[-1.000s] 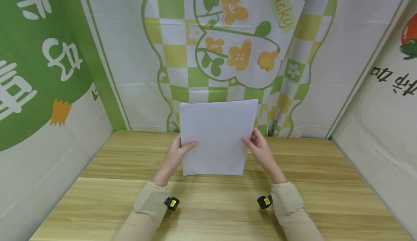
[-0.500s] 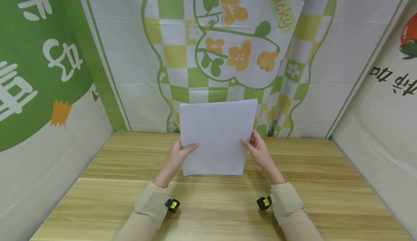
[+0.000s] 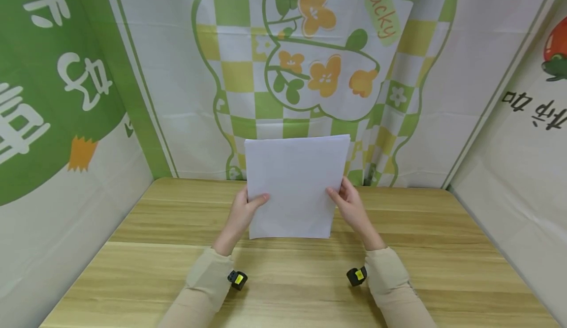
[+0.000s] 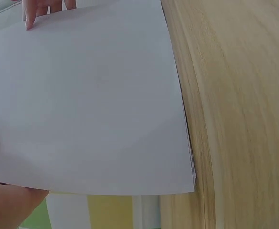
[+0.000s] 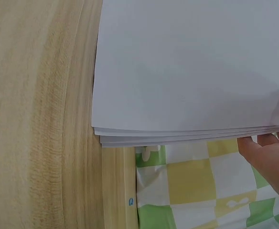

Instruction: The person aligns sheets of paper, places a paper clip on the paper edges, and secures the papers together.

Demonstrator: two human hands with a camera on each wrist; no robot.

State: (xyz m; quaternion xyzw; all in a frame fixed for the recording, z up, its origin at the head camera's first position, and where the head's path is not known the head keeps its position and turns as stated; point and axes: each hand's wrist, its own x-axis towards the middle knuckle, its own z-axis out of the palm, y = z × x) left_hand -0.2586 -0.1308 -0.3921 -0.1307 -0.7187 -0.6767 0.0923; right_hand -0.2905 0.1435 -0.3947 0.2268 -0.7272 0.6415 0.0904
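Observation:
A stack of white paper sheets [image 3: 292,185] stands nearly upright over the table, its lower edge at or close to the wood. My left hand [image 3: 242,212] holds the stack by its left edge, thumb across the front. At the opposite edge my right hand [image 3: 353,207] grips it the same way, with its fingers behind the paper. The right wrist view shows the edges of several sheets [image 5: 177,137] slightly out of line, and my right hand [image 5: 273,155] around that side. In the left wrist view the paper [image 4: 91,100] covers most of my left hand [image 4: 10,202].
The wood-grain table [image 3: 292,288] spreads beneath both forearms. A green and yellow checked curtain [image 3: 239,77] hangs behind its far edge. Printed cloth walls [image 3: 57,96] close in the left and right sides. Each wrist carries a small black camera [image 3: 237,279].
Both forearms have shifted slightly inward, toward each other. My right thumb sits a little lower and further in on the paper. The stack itself stays almost in the same place.

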